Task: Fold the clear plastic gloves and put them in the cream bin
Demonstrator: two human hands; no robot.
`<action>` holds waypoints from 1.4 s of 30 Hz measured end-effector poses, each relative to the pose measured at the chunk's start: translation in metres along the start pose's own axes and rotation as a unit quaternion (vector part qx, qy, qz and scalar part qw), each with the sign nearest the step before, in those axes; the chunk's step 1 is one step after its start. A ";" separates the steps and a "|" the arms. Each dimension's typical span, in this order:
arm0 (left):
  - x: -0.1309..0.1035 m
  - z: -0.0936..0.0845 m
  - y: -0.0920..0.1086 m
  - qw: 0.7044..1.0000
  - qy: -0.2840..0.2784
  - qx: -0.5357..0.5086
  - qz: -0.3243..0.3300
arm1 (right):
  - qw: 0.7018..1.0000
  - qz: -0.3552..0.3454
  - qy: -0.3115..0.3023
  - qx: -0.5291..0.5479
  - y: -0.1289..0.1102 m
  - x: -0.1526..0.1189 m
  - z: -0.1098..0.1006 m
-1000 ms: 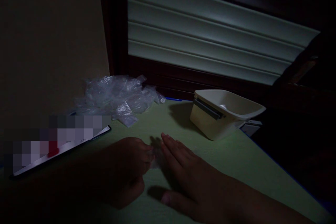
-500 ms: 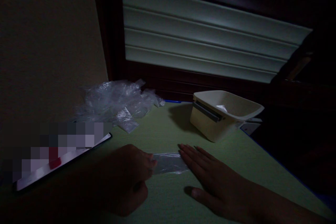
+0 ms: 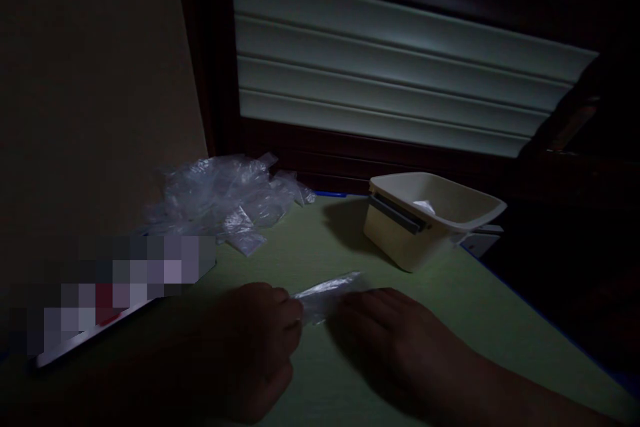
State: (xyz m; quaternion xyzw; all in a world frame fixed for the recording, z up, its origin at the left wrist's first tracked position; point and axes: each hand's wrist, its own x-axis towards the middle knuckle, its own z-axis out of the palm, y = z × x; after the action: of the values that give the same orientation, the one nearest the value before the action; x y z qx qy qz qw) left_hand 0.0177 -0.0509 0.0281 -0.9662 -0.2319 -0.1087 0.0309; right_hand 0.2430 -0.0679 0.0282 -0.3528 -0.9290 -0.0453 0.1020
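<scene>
- The clear plastic piece (image 3: 323, 297) is being held between both hands in the nearer part of the table (image 3: 320, 380), well in from its right edge.
- Its left end is being gripped by the curled fingers of the left hand (image 3: 255, 347).
- Its right end is being covered by the right hand (image 3: 395, 333); with the thumb being hidden, its grip cannot be told.
- Thin film being easily creased, its ends are probably best being kept level and lightly taut.
- Open surface is being left before the bin (image 3: 395, 240), beside the right edge.
- The far-left corner is being filled by the plastic heap (image 3: 220, 187); leftward room is being narrowed by a pixelated flat object (image 3: 125, 307).
</scene>
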 end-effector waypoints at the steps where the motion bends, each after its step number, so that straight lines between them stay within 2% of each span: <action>1: 0.000 -0.002 0.004 1.000 -0.009 0.007 0.001 | 1.000 -0.016 -0.005 -0.007 -0.003 0.006 0.002; 3: -0.001 -0.007 0.013 1.000 -0.024 0.011 -0.002 | 1.000 -0.027 -0.015 -0.007 -0.003 0.014 0.008; 6: -0.003 -0.011 0.018 1.000 0.002 0.002 -0.014 | 0.999 -0.024 0.007 0.035 0.007 0.016 0.014; 10: 0.001 -0.005 0.003 0.999 0.029 -0.028 -0.015 | 0.989 -0.048 0.039 0.132 0.024 0.012 0.015; 14: 0.005 0.009 -0.014 0.992 0.082 -0.093 0.030 | 0.985 -0.070 0.082 0.136 0.030 0.011 0.015; 17: 0.006 0.014 -0.015 0.986 0.110 -0.124 0.016 | 0.982 -0.100 0.108 0.117 0.029 0.009 0.016; 20: 0.004 0.015 -0.011 0.986 0.093 -0.141 0.005 | 0.984 -0.117 0.089 0.105 0.028 0.008 0.017; 25: 0.000 0.015 -0.008 0.984 0.121 -0.132 -0.006 | 0.988 -0.077 0.078 0.111 0.026 0.007 0.021; 31: 0.006 0.017 -0.009 0.976 0.118 -0.182 -0.009 | 0.972 -0.001 0.060 0.227 0.022 0.007 0.019; 34: 0.011 0.024 -0.012 0.970 0.138 -0.200 -0.021 | 0.961 0.036 0.061 0.266 0.021 0.008 0.017; 38: 0.014 0.032 -0.018 0.966 0.155 -0.203 -0.028 | 0.957 0.043 0.059 0.282 0.018 0.008 0.015; 42: 0.016 0.031 -0.019 0.968 0.159 -0.192 -0.038 | 0.958 0.037 0.041 0.280 0.014 0.007 0.013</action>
State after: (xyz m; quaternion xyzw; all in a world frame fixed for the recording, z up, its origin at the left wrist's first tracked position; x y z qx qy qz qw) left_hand 0.0287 -0.0241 0.0016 -0.9148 -0.2351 -0.3045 -0.1227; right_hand 0.2453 -0.0505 0.0173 -0.3418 -0.8859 0.2061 0.2362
